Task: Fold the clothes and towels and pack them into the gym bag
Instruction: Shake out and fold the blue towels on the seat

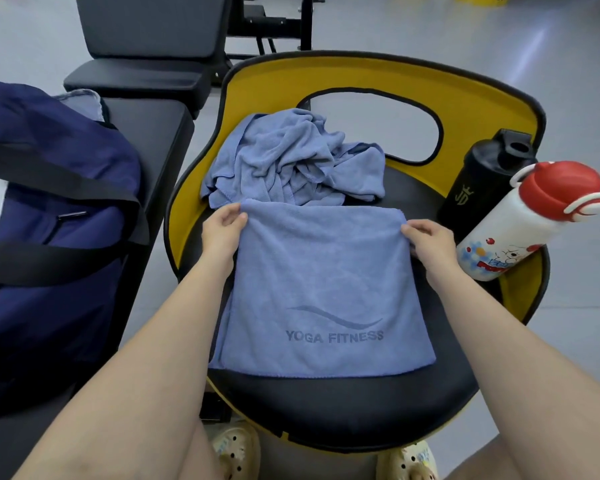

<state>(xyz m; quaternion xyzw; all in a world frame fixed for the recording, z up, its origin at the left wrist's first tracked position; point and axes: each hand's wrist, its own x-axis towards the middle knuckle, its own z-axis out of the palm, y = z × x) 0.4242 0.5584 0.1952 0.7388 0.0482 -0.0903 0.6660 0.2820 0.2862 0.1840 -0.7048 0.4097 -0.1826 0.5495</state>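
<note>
A blue towel [323, 282] printed "YOGA FITNESS" lies flat and folded on the black seat [343, 403] of a yellow-backed chair. My left hand [222, 230] pinches its far left corner and my right hand [430, 240] pinches its far right corner. Behind it sits a crumpled heap of blue cloth [291, 161], touching the towel's far edge. The navy gym bag [49, 220] with black straps rests on a black bench at the left.
A black shaker bottle [482, 178] and a white bottle with a red cap [527, 220] lean at the chair's right side. The yellow chair back [361, 81] curves behind. Black gym benches [146, 46] stand at the far left on a grey floor.
</note>
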